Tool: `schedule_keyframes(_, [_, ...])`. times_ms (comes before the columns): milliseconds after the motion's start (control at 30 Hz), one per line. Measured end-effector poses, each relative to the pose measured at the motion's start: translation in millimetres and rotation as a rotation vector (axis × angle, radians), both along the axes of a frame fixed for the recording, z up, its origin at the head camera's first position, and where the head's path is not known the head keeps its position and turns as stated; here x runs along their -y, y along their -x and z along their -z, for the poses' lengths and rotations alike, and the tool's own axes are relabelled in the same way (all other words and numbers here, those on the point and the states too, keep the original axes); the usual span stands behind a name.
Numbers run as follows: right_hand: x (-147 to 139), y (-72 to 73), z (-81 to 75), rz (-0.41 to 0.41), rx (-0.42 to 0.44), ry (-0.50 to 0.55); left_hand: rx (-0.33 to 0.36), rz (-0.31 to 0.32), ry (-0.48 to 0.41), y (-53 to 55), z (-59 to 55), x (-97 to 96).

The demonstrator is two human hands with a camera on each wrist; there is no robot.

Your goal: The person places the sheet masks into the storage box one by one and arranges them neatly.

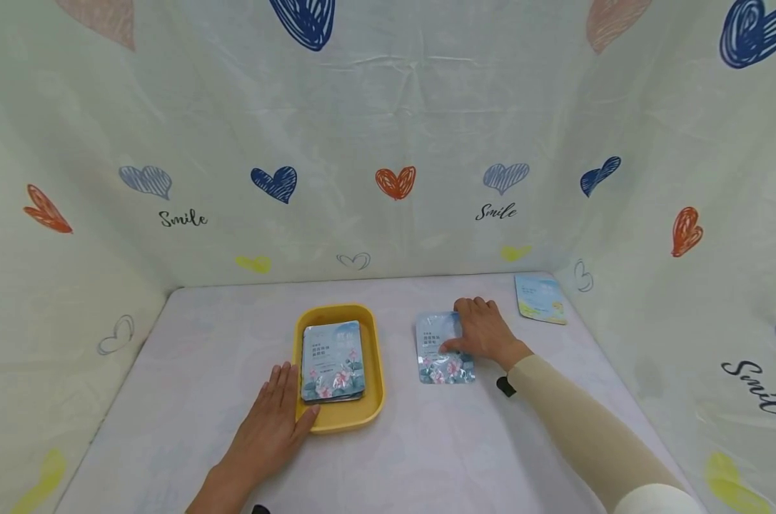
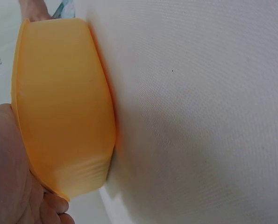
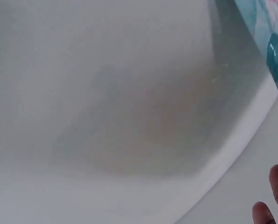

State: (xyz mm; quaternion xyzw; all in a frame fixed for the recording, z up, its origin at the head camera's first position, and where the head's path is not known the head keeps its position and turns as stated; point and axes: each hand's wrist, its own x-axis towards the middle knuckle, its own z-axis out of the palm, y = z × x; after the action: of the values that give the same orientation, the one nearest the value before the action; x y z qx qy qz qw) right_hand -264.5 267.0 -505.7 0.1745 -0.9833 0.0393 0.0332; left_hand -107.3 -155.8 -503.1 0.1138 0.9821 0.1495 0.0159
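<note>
A light-blue flat foil packet (image 1: 435,357) with pink flowers is at the right of the tray. My right hand (image 1: 486,333) holds it by its right edge, the thumb lying over its front; its flowered corner (image 3: 265,28) shows in the right wrist view. Similar packets (image 1: 333,360) lie stacked inside a yellow plastic tray (image 1: 373,400). Beside that tray, my left hand (image 1: 268,425) rests along the left rim with straight fingers, its thumb at the front-left corner. The tray's outer wall (image 2: 64,102) fills much of the left wrist view, with my palm (image 2: 8,158) against the rim.
A blue-and-yellow packet (image 1: 540,298) lies at the table's back right corner. The white-covered table (image 1: 188,357) meets a hanging cloth (image 1: 336,114) printed with hearts at the back and on both sides.
</note>
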Motion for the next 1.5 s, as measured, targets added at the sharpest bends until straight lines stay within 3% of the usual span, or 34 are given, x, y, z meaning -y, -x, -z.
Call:
schedule_keyframes(333, [5.5,-13.9,-8.8,-0.032,-0.141,0.062,0.024,-0.008,-0.001,-0.2,-1.3,-0.7])
schedule_keyframes(633, [5.2,-24.4,-16.9,-0.07,-0.178,0.191,0.039,-0.005,0.002,0.2,-0.9,-0.6])
schedule_keyframes(1100, [3.0,-32.0,-27.0,-0.102,-0.105,0.374,0.036,-0.002,-0.008,0.4,0.8,0.7])
schedule_keyframes(1333, [5.5,-30.6,-31.5,0.016,0.049,0.509,0.04,-0.003,-0.024,0.9,0.1,0.5])
schedule_keyframes(1500, [5.4,-27.9,-30.8,0.051,0.086,0.561,0.049,-0.005,-0.027,1.0,-0.1,0.2])
